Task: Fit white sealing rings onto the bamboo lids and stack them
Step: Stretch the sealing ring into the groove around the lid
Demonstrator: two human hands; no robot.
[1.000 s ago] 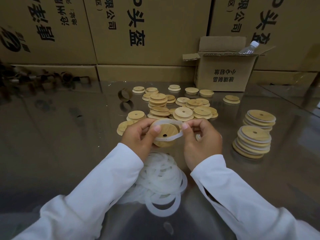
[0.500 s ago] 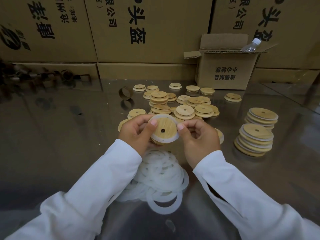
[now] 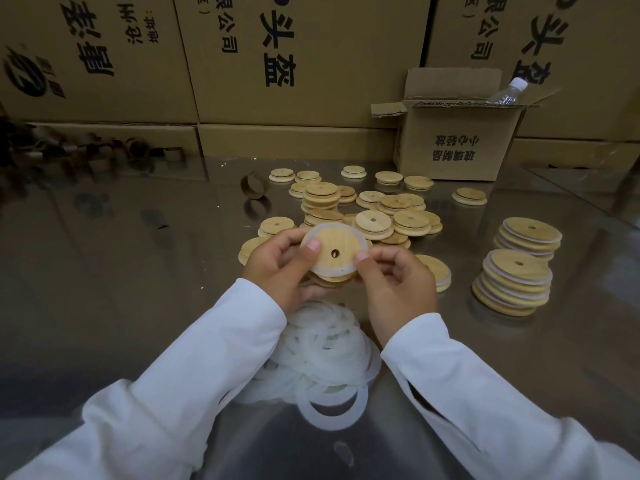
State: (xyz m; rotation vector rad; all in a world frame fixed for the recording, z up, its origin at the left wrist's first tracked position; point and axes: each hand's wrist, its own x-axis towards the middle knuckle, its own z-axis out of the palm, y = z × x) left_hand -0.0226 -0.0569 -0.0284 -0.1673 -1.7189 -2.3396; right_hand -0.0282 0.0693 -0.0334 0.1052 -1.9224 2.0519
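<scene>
Head view | left hand (image 3: 277,271), right hand (image 3: 398,289) fingers (image 3: 310,245) pinching bamboo lid (image 3: 341,242) rim | likely light, stiff | sealing ring (image 3: 329,271) likely stretchy

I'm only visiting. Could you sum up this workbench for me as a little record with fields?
Held: lid, with a white ring round it
Left hand: grips the lid
Right hand: pinches the lid's edge
Spare rings: heap on the table, below the wrists
Bare lids: scattered beyond the hands
Finished stacks: two, to the right
Behind: open box, a bottle sticking out of it
</scene>
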